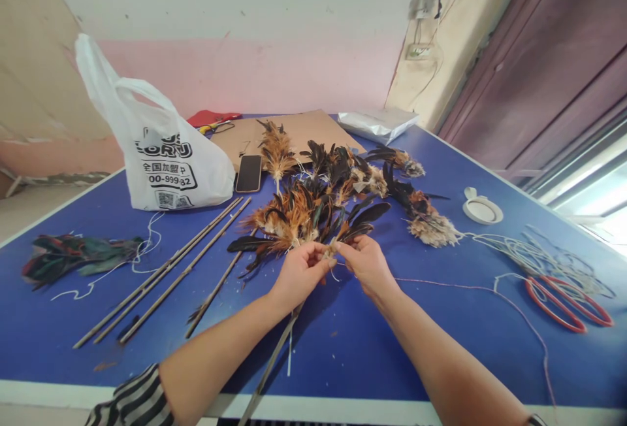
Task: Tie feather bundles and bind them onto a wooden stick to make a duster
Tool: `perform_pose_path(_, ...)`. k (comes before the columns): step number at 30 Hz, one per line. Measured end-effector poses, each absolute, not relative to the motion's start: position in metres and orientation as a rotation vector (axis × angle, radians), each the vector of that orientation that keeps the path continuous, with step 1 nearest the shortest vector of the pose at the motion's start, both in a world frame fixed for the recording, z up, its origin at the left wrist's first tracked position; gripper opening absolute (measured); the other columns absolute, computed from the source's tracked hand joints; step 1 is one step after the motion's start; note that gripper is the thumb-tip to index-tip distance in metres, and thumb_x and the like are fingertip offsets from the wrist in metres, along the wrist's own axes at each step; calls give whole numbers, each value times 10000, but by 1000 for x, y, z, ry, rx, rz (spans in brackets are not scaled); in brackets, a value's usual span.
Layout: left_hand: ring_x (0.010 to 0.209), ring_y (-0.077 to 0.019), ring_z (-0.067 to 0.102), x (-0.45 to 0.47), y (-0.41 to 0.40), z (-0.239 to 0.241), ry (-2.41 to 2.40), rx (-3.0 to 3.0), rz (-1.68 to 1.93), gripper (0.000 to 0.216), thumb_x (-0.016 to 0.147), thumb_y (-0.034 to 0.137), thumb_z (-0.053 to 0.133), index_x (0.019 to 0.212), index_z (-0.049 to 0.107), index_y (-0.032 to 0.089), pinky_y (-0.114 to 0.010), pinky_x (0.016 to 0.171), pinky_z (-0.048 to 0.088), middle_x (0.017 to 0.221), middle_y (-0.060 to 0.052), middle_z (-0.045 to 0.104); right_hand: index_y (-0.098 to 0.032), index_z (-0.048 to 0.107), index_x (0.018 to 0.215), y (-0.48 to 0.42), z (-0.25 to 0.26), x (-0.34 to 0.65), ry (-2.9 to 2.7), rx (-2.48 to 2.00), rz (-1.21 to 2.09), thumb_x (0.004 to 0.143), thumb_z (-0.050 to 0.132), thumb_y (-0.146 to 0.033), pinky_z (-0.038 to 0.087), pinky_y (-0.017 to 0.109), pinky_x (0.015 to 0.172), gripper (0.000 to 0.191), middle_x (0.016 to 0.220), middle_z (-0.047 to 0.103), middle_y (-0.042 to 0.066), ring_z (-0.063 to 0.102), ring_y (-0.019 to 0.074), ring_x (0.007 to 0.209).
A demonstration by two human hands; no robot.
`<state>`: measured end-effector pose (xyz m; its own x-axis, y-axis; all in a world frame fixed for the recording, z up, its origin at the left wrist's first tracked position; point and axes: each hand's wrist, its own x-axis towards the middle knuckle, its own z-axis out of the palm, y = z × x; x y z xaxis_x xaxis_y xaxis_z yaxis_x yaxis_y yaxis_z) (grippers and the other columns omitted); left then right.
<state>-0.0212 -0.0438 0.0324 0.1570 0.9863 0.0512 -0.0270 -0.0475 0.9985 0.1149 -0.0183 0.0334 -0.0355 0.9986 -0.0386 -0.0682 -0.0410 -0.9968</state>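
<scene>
The left sleeve [140, 396] has black and grey stripes and ends above a bare forearm [220, 354]. The left hand [301, 276] and right hand [368, 266] are bare.

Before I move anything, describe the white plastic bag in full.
The white bag looks like thin, creased plastic. It stands upright on the blue table, left of the phone, bulging as if filled; its contents are hidden. Its front bears black lettering, Chinese characters and a QR code. Its handles rise untied, one peaked higher.

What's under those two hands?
Under the left hand and right hand, blue table shows, and a thin stick runs up toward them. Whatever their fingers cover beside the feathers can't be seen.
</scene>
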Motion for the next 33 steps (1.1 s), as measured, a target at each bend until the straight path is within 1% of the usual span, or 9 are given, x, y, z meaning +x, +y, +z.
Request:
perform_pose_path(2, 412, -58, 460, -22, -46, 33, 1075, 1341, 1145, 257, 748, 372, 589, 827, 607, 128, -177, 400, 357, 546, 40, 529, -136, 566, 667, -19, 35, 115, -1133, -1129, 1341, 626, 678, -318, 196, 201, 364, 218, 365, 358, -95, 255, 38, 341)
perform_pose_path(5, 349, -49, 414, -23, -46, 34, 1085, 1275, 1098, 288, 799, 393, 520, 801, 614, 121, -171, 360, 312, 482, 28, 536, -143, 537, 669, -19, 35, 116, -1063, -1072, 1401, 609, 707, -329, 154, 195, 351, 259, 375, 339, -107, 212, 23, 336)
perform_pose_path(7, 355, -51, 427, -23, -45, 34, 1042, 1123, 1080, 273, 775, 379, 562, 821, 620, 116, -164, 354, 315, 490, 19, 553, -148, 518, 672, -18, 35, 117, -1008, -1040, 1438, 598, 725, -327, 147, 188, 346, 283, 395, 362, -103, 217, 19, 337)
perform_pose_path(10, 435, -58, 505, -24, -42, 33, 921, 849, 1053, 262, 704, 323, 657, 872, 622, 125, -149, 356, 340, 631, -4, 610, -147, 511, 686, -18, 35, 119, -954, -959, 1504, 596, 743, -302, 146, 179, 339, 293, 445, 421, -88, 229, 8, 337)
perform_pose_path(13, 456, -48, 527, -27, -39, 32, 807, 684, 970, 261, 664, 262, 701, 877, 617, 136, -139, 363, 366, 725, -12, 627, -144, 505, 669, -19, 35, 119, -906, -893, 1570, 596, 755, -283, 141, 170, 333, 295, 477, 445, -80, 227, -5, 332)
perform_pose_path(18, 446, -52, 539, -34, -35, 31, 712, 679, 906, 258, 655, 209, 714, 875, 610, 127, -154, 403, 433, 694, -1, 610, -141, 510, 626, -18, 34, 121, -865, -845, 1643, 599, 765, -254, 148, 160, 331, 279, 441, 412, -89, 235, -8, 323)
perform_pose_path(22, 451, -59, 551, -37, -32, 31, 671, 717, 854, 254, 646, 204, 723, 860, 613, 121, -155, 415, 449, 656, 7, 592, -134, 530, 602, -16, 33, 121, -875, -811, 1707, 615, 756, -257, 149, 157, 331, 258, 423, 411, -83, 222, -10, 319)
perform_pose_path(28, 462, -57, 554, -42, -31, 31, 654, 733, 742, 212, 649, 225, 723, 793, 625, 104, -147, 439, 461, 592, 16, 558, -120, 547, 572, -17, 33, 124, -974, -800, 1731, 653, 729, -268, 147, 161, 346, 248, 385, 333, -95, 198, -5, 327)
perform_pose_path(33, 475, -78, 585, -38, -36, 33, 747, 716, 774, 252, 607, 226, 751, 812, 638, 133, -158, 459, 472, 587, 15, 587, -111, 561, 605, -17, 34, 125, -1050, -843, 1736, 667, 704, -310, 122, 171, 355, 253, 417, 350, -87, 172, 0, 348)
